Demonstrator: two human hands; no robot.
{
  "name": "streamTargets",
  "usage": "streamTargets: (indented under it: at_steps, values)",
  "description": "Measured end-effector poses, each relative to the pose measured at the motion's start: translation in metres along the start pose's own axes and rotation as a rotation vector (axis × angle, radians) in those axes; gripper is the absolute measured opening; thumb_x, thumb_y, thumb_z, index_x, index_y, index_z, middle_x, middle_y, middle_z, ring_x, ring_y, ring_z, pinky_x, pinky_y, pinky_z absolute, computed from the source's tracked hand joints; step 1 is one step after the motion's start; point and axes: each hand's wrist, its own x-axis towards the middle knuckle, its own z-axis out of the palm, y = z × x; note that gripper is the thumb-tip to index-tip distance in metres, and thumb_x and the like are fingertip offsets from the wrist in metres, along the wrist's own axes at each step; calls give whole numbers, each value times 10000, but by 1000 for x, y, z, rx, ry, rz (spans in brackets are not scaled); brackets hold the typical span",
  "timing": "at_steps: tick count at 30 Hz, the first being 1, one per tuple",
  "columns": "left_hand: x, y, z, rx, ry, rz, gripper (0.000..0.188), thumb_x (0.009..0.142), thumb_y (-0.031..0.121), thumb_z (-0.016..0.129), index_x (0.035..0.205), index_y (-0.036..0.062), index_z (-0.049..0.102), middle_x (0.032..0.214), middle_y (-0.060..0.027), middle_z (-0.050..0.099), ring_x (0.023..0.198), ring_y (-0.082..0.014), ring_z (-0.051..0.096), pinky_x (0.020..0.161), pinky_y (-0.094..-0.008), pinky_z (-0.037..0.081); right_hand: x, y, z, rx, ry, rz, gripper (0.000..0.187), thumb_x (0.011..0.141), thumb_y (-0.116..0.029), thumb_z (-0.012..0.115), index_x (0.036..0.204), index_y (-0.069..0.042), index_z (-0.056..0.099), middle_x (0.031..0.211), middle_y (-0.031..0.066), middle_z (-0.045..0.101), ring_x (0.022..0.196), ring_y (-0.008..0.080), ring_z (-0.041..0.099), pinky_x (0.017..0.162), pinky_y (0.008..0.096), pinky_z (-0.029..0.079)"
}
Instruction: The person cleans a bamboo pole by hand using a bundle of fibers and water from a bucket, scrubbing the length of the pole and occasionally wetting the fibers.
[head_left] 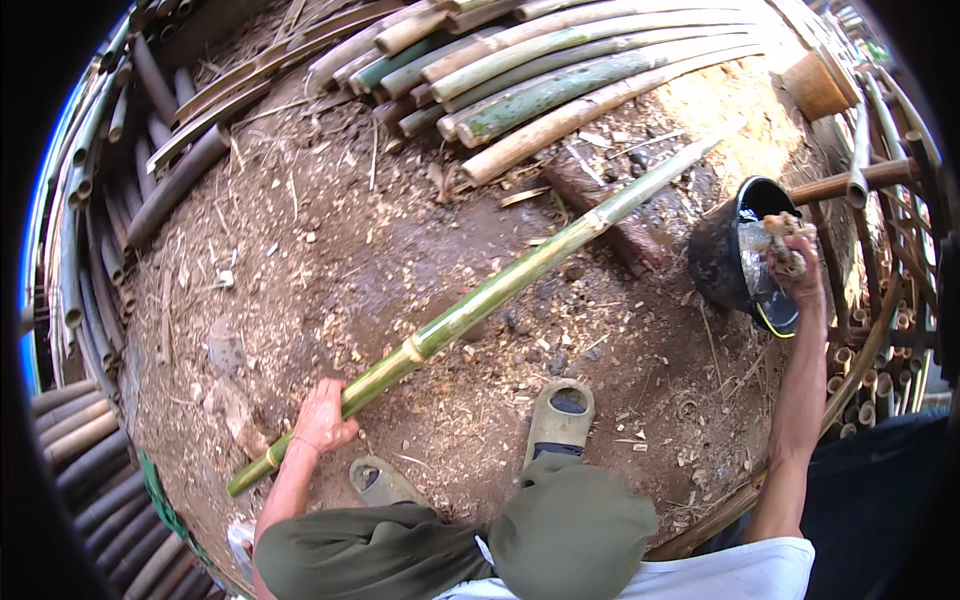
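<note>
A long green bamboo pole [500, 287] slants across the ground from lower left to upper right. My left hand [322, 418] is closed round it near its lower end. At the right, my right hand [803, 262] grips a crumpled, brownish wet wad [783, 245], perhaps a rag, over the mouth of a black bucket [715, 262]. Water shows inside the bucket, and some seems to run off the wad. Beneath the pole's upper part lies a dark reddish-brown block [632, 240].
Stacked bamboo poles [560, 95] lie at the far side, with more poles [85, 470] along the left. A wooden rack [890, 180] stands at the right, near a brown container [815, 85]. Wood chips litter the dirt floor [400, 230]. My sandals [560, 415] are below the pole.
</note>
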Motion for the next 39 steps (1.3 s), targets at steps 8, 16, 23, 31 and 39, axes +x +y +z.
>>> streamTargets:
  at_steps: [8, 16, 23, 31, 39]
  values:
    - [45, 55, 34, 45, 305, 3, 497, 763, 367, 808, 1099, 89, 570, 964, -118, 670, 893, -315, 678, 769, -437, 552, 62, 83, 270, -1016, -104, -774, 145, 839, -188, 725, 984, -181, 731, 1081, 73, 695, 1014, 241, 641, 997, 445, 479]
    - [56, 21, 15, -122, -57, -89, 561, 658, 239, 763, 1202, 176, 642, 964, -163, 725, 889, -376, 693, 794, -456, 560, -96, 186, 541, -873, -500, -1125, 248, 771, -100, 651, 1012, -70, 703, 1053, 133, 711, 1031, 260, 668, 1124, 522, 369]
    - [80, 3, -9, -575, -483, -15, 412, 638, 296, 835, 890, 10, 679, 752, -62, 656, 717, -173, 608, 679, -337, 480, 51, 147, 322, -1170, 165, -1093, 234, 882, -348, 705, 966, -131, 685, 971, 110, 706, 1117, 325, 626, 1137, 539, 291]
    - [37, 42, 1, -126, 164, -67, 724, 682, 232, 809, 1324, 37, 536, 1100, -165, 588, 1018, -351, 594, 891, -460, 490, -94, 188, 538, -888, -559, -1085, 283, 769, -189, 704, 1030, -80, 701, 1066, 87, 712, 1138, 263, 629, 1148, 552, 328]
    - [50, 41, 18, -49, 206, 10, 412, 746, 304, 798, 1045, 69, 640, 806, -143, 687, 717, -306, 679, 686, -451, 540, 67, 125, 286, -1293, 215, -972, 227, 897, -388, 689, 938, -165, 705, 1201, 1, 677, 1370, 241, 427, 1174, 550, 211]
